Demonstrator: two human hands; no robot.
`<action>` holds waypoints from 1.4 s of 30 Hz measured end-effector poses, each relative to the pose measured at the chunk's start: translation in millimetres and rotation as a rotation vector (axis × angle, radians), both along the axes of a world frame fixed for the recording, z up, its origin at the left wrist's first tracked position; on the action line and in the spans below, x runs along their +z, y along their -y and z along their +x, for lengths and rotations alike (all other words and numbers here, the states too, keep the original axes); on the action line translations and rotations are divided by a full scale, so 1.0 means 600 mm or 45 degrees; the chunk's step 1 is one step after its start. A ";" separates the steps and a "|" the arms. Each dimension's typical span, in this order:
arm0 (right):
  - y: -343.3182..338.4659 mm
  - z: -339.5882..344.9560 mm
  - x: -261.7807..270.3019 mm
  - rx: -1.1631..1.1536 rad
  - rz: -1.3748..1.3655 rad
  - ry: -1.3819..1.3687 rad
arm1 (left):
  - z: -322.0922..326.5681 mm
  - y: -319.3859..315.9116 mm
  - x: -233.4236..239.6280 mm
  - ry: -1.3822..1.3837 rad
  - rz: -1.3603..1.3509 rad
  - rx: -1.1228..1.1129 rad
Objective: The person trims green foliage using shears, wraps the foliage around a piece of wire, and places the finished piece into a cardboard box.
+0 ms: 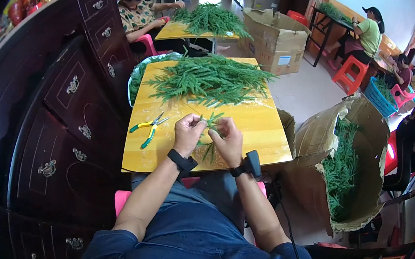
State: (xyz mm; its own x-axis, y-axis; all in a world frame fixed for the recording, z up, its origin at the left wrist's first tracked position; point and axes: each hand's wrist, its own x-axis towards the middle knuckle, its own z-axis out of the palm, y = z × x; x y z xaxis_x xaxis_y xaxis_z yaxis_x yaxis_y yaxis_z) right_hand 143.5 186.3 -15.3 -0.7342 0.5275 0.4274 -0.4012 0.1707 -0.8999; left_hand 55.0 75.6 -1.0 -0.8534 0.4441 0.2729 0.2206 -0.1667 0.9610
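Over the near part of a yellow wooden table point(263, 134), my left hand point(188, 134) and my right hand point(228, 138) pinch a small green artificial fir sprig point(214, 119) between thumbs and fingertips. Its fronds stick out above and below my fingers; the exact grip points are partly hidden by the fingers. Left of my left hand lie long-nose pliers point(151, 129) with yellow and green handles, jaws apart. Beyond my hands, a large heap of green artificial fir sprigs point(212, 77) covers the far part of the table. Pale crumbs are scattered on the tabletop.
A torn cardboard box point(314, 190) holding greenery stands at the right. A dark wooden cabinet point(81, 95) rises close on the left. Ahead are another table with greenery point(175, 31), a seated person point(137, 17) and a second carton point(275, 49). More people sit at the far right.
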 end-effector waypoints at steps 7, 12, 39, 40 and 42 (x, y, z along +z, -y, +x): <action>0.002 0.008 0.012 -0.385 0.774 -0.037 | 0.002 0.002 0.001 -0.035 -0.022 -0.005; 0.001 0.005 0.004 -0.441 0.790 0.014 | -0.001 0.003 -0.003 -0.033 -0.038 -0.102; -0.067 0.015 -0.022 0.667 -0.253 0.484 | -0.013 0.015 -0.022 0.135 -0.078 -0.408; -0.064 0.015 -0.019 0.705 -0.234 0.440 | -0.011 0.020 -0.019 0.205 -0.080 -0.436; -0.058 0.017 -0.010 0.779 -0.193 0.353 | -0.011 0.026 -0.018 0.270 -0.082 -0.461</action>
State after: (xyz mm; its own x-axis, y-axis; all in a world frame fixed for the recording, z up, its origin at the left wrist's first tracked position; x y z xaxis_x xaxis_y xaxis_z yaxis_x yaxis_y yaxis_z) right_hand 153.7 220.8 -21.5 -0.9906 0.0226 0.1350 -0.1369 -0.1491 -0.9793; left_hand 48.4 59.9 -11.8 -0.6736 0.7357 0.0702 -0.0447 -0.1354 0.9898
